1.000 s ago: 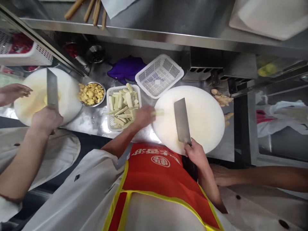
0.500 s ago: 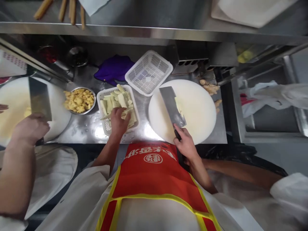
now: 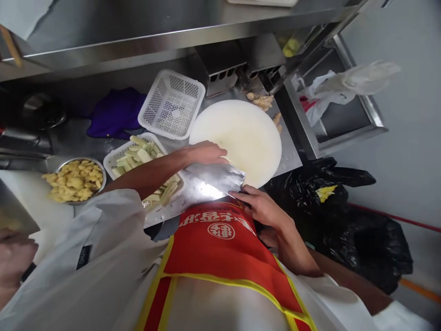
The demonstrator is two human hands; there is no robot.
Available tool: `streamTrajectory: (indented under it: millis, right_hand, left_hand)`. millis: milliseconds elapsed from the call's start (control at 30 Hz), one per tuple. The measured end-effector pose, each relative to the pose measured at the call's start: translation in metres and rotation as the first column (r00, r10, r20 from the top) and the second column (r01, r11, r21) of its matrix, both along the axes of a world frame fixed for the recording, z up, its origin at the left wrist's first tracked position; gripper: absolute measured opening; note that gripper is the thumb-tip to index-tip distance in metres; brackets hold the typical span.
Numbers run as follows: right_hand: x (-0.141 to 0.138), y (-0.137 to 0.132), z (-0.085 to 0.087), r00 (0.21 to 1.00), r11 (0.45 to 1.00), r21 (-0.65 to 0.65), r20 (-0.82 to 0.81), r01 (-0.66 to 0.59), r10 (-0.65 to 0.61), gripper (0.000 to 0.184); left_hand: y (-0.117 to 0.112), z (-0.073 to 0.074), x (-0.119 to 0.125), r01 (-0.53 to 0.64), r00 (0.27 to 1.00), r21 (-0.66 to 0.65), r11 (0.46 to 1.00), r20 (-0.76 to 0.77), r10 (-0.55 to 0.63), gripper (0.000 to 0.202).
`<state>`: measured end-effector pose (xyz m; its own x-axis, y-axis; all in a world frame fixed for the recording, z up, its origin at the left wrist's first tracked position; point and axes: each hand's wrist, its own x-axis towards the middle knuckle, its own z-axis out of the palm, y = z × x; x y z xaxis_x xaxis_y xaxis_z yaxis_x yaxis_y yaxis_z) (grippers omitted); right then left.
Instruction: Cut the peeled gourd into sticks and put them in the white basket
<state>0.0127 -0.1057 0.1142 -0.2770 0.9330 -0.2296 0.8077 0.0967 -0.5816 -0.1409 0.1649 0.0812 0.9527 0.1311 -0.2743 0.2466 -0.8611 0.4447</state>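
Observation:
My right hand [image 3: 265,204] grips the handle of a cleaver [image 3: 212,177]. Its broad blade lies nearly flat at the near left edge of a round white cutting board [image 3: 255,133], pointing left. My left hand [image 3: 206,152] is over the board's left side, beside the blade, with its fingers curled down. A bit of pale vegetable [image 3: 228,160] shows at its fingertips; whatever else is under the fingers is hidden. My left forearm crosses a white basket [image 3: 113,158] of pale green vegetable sticks [image 3: 144,154].
An unfilled white basket [image 3: 172,103] stands behind the board. Ginger [image 3: 262,101] lies at the board's far right. To the left are a steel bowl of yellow pieces [image 3: 76,181], a purple cloth [image 3: 115,112] and another person's hand [image 3: 15,257]. A steel shelf [image 3: 138,48] overhangs the counter.
My left hand has left the basket of vegetable sticks and moved right to the board. The cleaver has swung leftward and down to the board's near edge, still in my right hand. The view has turned right.

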Motion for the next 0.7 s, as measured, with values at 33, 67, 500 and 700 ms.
streamTrajectory:
  millis: [33,67,500,700]
  right_hand:
    - [0.003,-0.001,0.002,1.0,1.0,-0.006,-0.019,-0.015,0.015,0.069]
    - [0.008,-0.002,0.003,0.999,0.999,-0.012,-0.028,-0.032,0.032,0.068]
    - [0.131,0.074,-0.071,0.951,0.971,0.155,0.223,0.183,-0.215,0.055]
    - [0.122,0.088,-0.065,0.886,0.886,0.176,-0.271,0.429,-0.375,0.053]
  left_hand:
    - [0.007,-0.001,0.004,-0.068,0.998,0.015,0.998,0.007,0.068,0.044]
    - [0.015,-0.001,0.007,-0.166,0.985,0.025,0.986,0.041,0.165,0.04]
    - [-0.053,-0.011,-0.058,-0.41,-0.296,-0.904,-0.119,0.009,0.955,0.034]
    - [-0.143,-0.019,0.046,-0.503,-0.06,-0.853,-0.139,-0.126,0.99,0.019]
